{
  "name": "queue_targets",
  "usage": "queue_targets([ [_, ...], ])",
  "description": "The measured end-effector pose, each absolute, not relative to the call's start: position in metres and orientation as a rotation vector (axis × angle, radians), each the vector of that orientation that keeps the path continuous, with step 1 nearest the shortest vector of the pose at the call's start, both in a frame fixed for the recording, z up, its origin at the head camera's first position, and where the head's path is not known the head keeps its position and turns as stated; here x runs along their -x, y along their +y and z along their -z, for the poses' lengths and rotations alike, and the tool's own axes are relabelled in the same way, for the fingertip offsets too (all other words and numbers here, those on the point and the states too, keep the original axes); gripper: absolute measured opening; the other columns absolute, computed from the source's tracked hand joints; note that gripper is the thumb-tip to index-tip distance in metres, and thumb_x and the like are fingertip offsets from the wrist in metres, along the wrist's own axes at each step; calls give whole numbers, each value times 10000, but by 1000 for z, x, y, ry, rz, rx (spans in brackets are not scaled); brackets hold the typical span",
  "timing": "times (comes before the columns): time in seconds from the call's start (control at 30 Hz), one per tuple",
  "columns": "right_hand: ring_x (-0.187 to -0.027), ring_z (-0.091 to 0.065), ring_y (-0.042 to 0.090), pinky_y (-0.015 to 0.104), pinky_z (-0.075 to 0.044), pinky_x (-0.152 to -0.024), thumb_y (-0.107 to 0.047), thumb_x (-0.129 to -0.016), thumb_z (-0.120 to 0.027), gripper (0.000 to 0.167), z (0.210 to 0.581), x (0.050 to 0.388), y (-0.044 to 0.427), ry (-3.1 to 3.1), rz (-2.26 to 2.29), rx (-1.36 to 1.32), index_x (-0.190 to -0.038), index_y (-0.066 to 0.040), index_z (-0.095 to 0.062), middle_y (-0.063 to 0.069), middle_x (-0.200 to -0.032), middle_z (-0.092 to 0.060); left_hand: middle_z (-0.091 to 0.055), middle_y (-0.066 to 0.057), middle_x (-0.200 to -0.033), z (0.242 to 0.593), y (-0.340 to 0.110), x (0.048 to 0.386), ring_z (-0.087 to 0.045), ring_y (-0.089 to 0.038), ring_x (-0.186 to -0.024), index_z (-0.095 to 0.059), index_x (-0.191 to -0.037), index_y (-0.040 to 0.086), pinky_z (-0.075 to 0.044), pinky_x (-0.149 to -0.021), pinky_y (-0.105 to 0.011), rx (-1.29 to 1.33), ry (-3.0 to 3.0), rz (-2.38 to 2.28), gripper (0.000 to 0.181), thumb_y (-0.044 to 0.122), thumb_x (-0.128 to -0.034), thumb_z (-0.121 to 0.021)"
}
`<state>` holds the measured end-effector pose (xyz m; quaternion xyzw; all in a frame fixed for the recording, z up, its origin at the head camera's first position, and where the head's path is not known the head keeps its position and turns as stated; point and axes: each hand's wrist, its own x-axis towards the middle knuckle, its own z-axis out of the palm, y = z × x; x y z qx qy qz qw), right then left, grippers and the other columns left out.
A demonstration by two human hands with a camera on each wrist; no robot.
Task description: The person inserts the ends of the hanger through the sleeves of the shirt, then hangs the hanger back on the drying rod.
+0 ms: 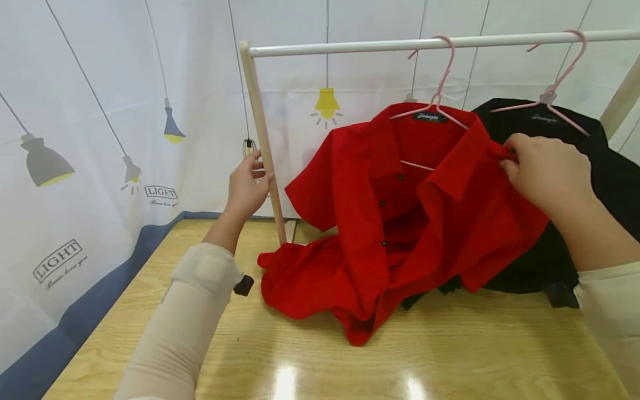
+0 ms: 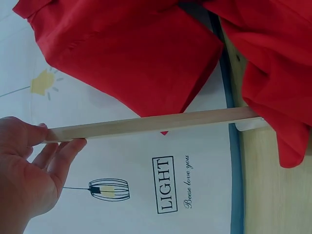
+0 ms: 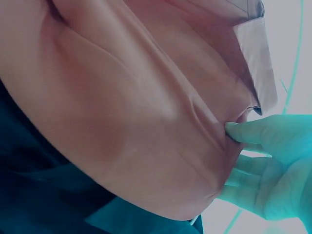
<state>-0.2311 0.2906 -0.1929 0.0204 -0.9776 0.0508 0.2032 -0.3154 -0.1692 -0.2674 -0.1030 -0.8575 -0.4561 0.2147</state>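
A red short-sleeved shirt (image 1: pixel 360 222) hangs on a pink hanger (image 1: pixel 442 83) from the white rail, its front unbuttoned near the top and its lower part lying on the table. My right hand (image 1: pixel 555 172) pinches the shirt's shoulder beside the collar; the right wrist view, oddly tinted, shows the thumb (image 3: pixel 239 131) pressing the cloth (image 3: pixel 161 122). With thumb and fingers on opposite sides, my left hand (image 1: pixel 250 186) grips the wooden post (image 1: pixel 262 128) at the rack's left end. In the left wrist view the post (image 2: pixel 146 123) runs down past the red sleeve (image 2: pixel 141 63).
Behind and right of the red shirt, a black shirt (image 1: pixel 550 119) hangs on another pink hanger (image 1: pixel 570 66). The white rail (image 1: pixel 350 47) spans the top, with a second wooden post (image 1: pixel 622 103) at right. A lamp-patterned curtain (image 1: pixel 100 111) backs the wooden table (image 1: pixel 240 344).
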Motion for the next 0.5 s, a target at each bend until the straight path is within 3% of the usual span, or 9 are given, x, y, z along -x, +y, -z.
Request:
queue_targets([
  [0.13, -815, -526, 489, 631, -442, -619, -153, -966, -541, 324, 198, 225, 289, -2685, -180, -91, -1234, 28, -524, 332, -1074, -569, -618, -185, -1228, 274, -173, 313, -618, -297, -1115, -482, -1386, 20, -544, -852, -404, 243, -2361, 1256, 480, 76, -934, -635],
  [0.27, -926, -505, 513, 683, -440, -691, -126, -947, -584, 341, 207, 218, 286, -2562, -204, -142, -1236, 47, -533, 347, -1126, -549, -641, -169, -1111, 278, -176, 308, -650, -277, -1008, -540, -1294, 7, -573, -753, -355, 212, -2336, 1278, 411, 78, -911, -671],
  [0.4, -1031, -482, 496, 698, -439, -777, -67, -897, -647, 300, 220, 212, 280, -2318, -220, -247, -1161, 63, -590, 320, -1143, -565, -628, -169, -991, 282, -180, 301, -667, -279, -895, -584, -1192, -28, -567, -645, -262, 217, -2304, 1292, 320, 43, -895, -678],
  [0.5, -1023, -508, 461, 664, -461, -818, -25, -854, -684, 251, 231, 207, 275, -2143, -225, -354, -1080, 71, -628, 283, -1092, -605, -627, -159, -933, 287, -183, 295, -666, -276, -836, -617, -1117, -39, -542, -596, -202, 248, -2313, 1253, 236, 26, -895, -664],
])
